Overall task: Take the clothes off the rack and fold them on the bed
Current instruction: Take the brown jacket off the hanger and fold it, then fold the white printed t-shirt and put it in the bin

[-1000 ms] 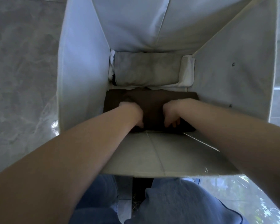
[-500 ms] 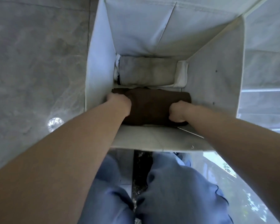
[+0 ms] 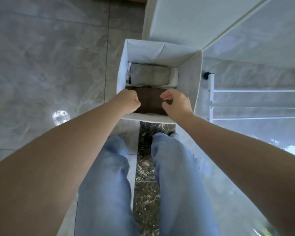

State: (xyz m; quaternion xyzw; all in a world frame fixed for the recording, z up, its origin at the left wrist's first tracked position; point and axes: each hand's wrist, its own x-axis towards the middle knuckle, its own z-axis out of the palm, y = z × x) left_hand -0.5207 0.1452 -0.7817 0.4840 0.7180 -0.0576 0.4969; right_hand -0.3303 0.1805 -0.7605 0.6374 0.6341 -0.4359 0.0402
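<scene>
Head view, single entry. White fabric bin [image 3: 122,79], open-topped, standing on grey tiled floor [image 3: 49,57] ahead of the person's jeans-clad legs [image 3: 106,184]. Contents: folded brown garment [image 3: 150,99] in the near half of the bin, directly below and between both hands; folded grey garment [image 3: 150,76] beyond it, against the far wall, with white cloth [image 3: 174,79] showing at its right end. Left hand [image 3: 129,103]: fingers curled into a loose fist, holding nothing, raised above the brown garment's left end. Right hand [image 3: 176,103]: fingers and thumb loosely curved and apart, holding nothing, above the garment's right end. Change noted: a moment ago both hands were down inside the bin, pressing on the brown garment; they have since let go and lifted to rim height, and the viewpoint has risen. Judgement: this garment is stowed and finished. White rack rails [image 3: 245,104] lie to the right of the right hand; no clothing shows on them.
</scene>
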